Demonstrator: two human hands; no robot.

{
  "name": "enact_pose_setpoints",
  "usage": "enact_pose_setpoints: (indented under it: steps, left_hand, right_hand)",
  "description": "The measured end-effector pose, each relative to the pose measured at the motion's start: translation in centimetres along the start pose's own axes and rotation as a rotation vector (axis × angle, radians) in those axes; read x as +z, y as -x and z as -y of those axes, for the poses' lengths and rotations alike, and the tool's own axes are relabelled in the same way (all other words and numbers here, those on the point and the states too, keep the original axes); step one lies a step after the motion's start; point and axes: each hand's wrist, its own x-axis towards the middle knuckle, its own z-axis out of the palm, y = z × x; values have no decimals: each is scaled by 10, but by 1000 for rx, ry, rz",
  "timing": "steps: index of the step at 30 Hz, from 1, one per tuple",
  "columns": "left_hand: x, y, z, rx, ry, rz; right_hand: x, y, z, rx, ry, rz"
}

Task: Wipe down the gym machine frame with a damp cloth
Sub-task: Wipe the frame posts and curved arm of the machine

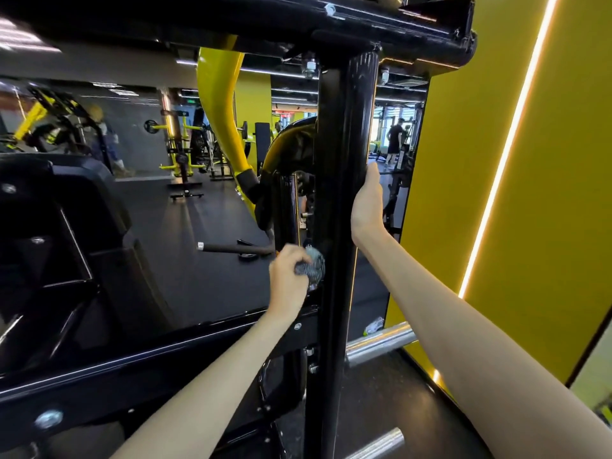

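Gripping a bunched grey cloth [314, 267], the left hand [287, 277] presses it against the black post [344, 180], low on its left side. Higher up, the right hand [368, 204] clasps the post's right edge, its fingers hidden behind. Beyond stands a mirror [172, 266], with a yellow wall [490, 167] to its right.

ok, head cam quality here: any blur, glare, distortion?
Head view: left hand and grey cloth motion-blurred; right hand holding the upright post is sharp; streaky glare down the post; wall light strip blown out; wide-angle bowing in the top beam.
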Motion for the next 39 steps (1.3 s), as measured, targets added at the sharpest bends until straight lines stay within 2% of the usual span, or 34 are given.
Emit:
enact_pose_setpoints:
  steps: [3,7,9,12,17,19,21,25,28,30,33,35,37,39]
  left_hand:
    - [-3,-1,0,-22,-52,59]
    - [2,-22,-42,-65,-30,-78]
    - [6,-1,-48,-33,-19,-98]
    - [9,34,-46,4,-48,-42]
    - [10,14,-55,-151,-92,-112]
    - [18,22,-57,-44,-140,-159]
    - [30,49,-47,146,-230,-138]
    - [54,125,15,424,-560,131]
    - [54,173,54,474,-702,372]
    - [56,170,52,503,-715,349]
    - [61,143,31,546,-727,150]
    - [60,141,37,541,-759,110]
    - [54,166,65,594,-853,170]
    - [48,198,89,598,-911,348]
  right_hand:
    - [0,0,-1,-12,32,-4]
    - [1,-5,-5,2,30,-22]
    - [0,-5,-7,6,10,-5]
    - [-1,-4,-3,11,25,45]
    - [-4,-1,9,29,242,70]
    - [-19,8,7,-35,370,85]
    - [-45,21,-14,-50,478,83]
    - [-113,59,-83,173,583,-17]
    - [-154,94,-121,286,622,7]
    - [-174,106,-135,300,681,33]
    - [-188,111,-148,317,781,28]
    - [-195,116,-162,353,826,11]
    - [-204,129,-179,452,865,50]
    - [-213,146,-197,549,869,109]
